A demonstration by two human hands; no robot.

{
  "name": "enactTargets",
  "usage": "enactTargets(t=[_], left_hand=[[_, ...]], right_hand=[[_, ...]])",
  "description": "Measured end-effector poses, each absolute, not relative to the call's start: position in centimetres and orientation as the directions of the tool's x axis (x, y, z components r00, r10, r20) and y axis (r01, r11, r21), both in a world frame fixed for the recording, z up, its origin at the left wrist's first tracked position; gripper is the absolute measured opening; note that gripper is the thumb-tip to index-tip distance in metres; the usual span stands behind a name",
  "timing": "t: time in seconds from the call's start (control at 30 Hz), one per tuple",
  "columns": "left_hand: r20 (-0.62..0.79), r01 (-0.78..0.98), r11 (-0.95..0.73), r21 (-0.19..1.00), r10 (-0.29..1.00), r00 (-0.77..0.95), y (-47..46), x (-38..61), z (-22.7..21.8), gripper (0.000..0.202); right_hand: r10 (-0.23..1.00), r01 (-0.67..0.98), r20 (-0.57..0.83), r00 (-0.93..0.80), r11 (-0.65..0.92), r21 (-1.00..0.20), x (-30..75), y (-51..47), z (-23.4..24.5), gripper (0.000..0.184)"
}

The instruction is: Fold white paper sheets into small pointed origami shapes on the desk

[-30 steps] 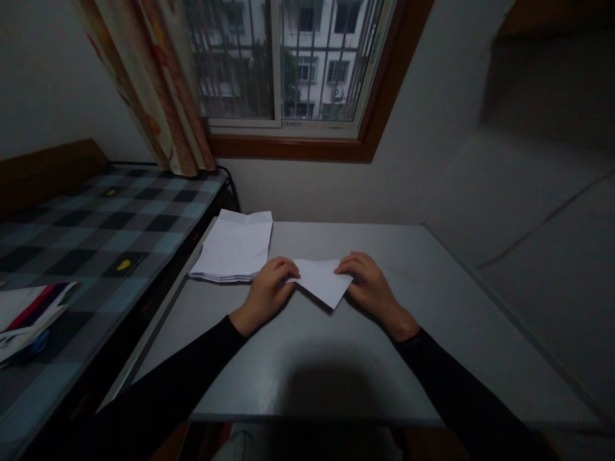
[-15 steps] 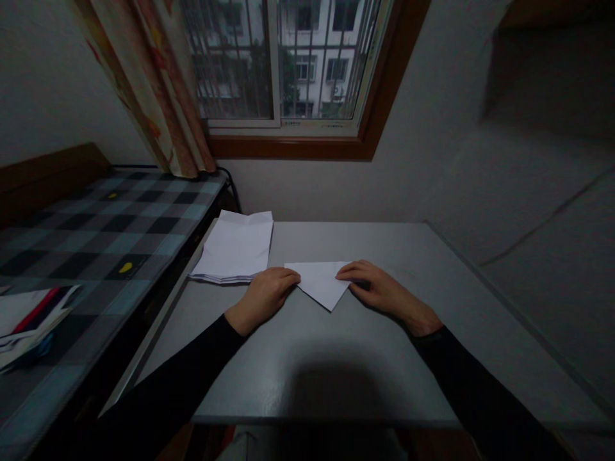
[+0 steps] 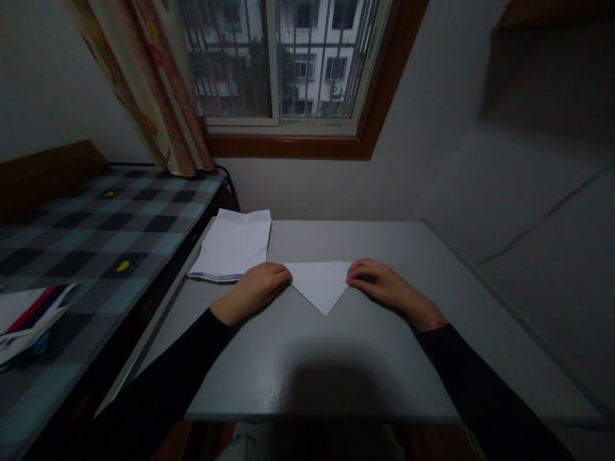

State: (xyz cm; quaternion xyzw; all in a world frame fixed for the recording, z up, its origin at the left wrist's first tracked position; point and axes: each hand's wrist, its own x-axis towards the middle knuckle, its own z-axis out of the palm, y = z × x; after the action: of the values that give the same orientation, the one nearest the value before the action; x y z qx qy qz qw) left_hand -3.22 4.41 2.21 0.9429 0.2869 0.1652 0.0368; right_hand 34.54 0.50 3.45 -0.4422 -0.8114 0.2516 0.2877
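A white sheet of paper [image 3: 321, 283], folded into a triangle, lies on the grey table with its point towards me and its long straight edge at the far side. At its left corner my left hand [image 3: 257, 288] pinches the paper between closed fingers. My right hand [image 3: 379, 283] grips the opposite corner, thumb below and fingers curled above. Just beyond my left hand rests a stack of white paper [image 3: 235, 243], its far edge slightly curled.
The grey table [image 3: 384, 358] meets the wall under a barred window [image 3: 312, 64]. To the left stands a bed with a checked cover [image 3: 144, 224], with papers [image 3: 33, 314] lying on it. A patterned curtain [image 3: 158, 96] hangs beside the window.
My hands have moved apart, each out to a corner of the folded paper. More of the triangle shows between them, and its point sits slightly nearer to me.
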Motion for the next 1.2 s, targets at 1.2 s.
enactTargets(t=[1.2], left_hand=[[0.355,0.609,-0.778,0.157,0.62,0.7,3.5,-2.0,2.4,0.016]], right_hand=[[0.845,0.658,0.311,-0.436,0.535,-0.53,33.5,1.4,0.1,0.045]])
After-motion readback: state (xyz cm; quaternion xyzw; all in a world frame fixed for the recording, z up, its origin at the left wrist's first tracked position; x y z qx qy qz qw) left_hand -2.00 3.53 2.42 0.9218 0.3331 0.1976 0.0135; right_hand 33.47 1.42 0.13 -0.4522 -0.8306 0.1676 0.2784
